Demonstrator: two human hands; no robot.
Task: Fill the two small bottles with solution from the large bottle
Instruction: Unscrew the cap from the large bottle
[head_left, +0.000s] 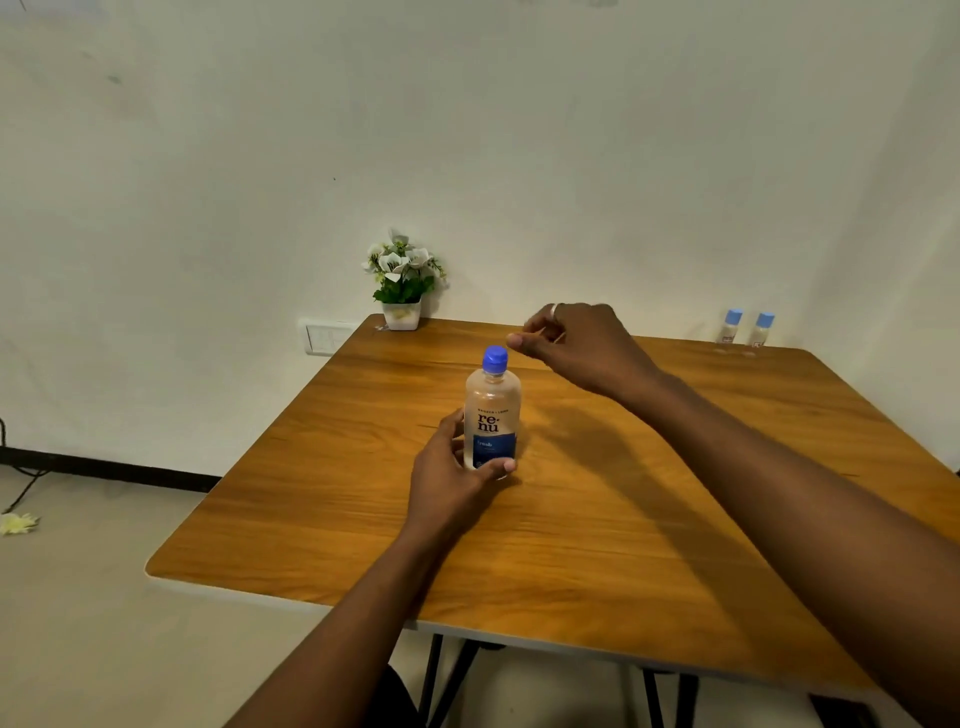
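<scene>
The large bottle (491, 410) is clear with a blue cap and a blue label, and it stands upright in the middle of the wooden table (597, 519). My left hand (451, 467) grips its lower part, thumb across the front. My right hand (576, 345) hovers just right of the blue cap, fingers loosely curled and holding nothing, fingertips close to the cap without touching it. Two small clear bottles with light blue caps, one (729, 328) beside the other (760, 332), stand upright at the table's far right corner.
A small white pot of white flowers (402, 280) sits at the table's far left corner against the wall. A wall socket plate (327, 336) is just left of it. A pale flower (18, 523) and a black cable lie on the floor at left.
</scene>
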